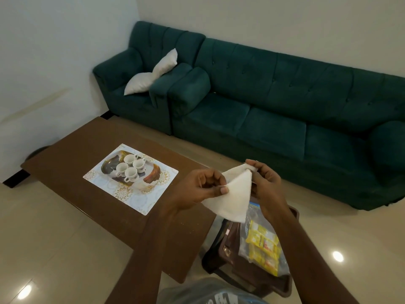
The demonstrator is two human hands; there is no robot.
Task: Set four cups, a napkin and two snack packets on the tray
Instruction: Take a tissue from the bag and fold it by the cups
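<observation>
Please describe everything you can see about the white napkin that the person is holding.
The napkin is white, soft and slightly textured, like tissue paper. It is folded into a triangle, point up, wide edge hanging down. It is held in the air, beyond the table's near right corner and above a brown stool. The left hand pinches its left edge; the right hand grips the top point. Nothing else touches it.

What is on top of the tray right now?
Four white cups stand clustered on the patterned tray. No napkin or snack packets there; the napkin is held in both hands. Whatever the cups contain is not visible.
</observation>
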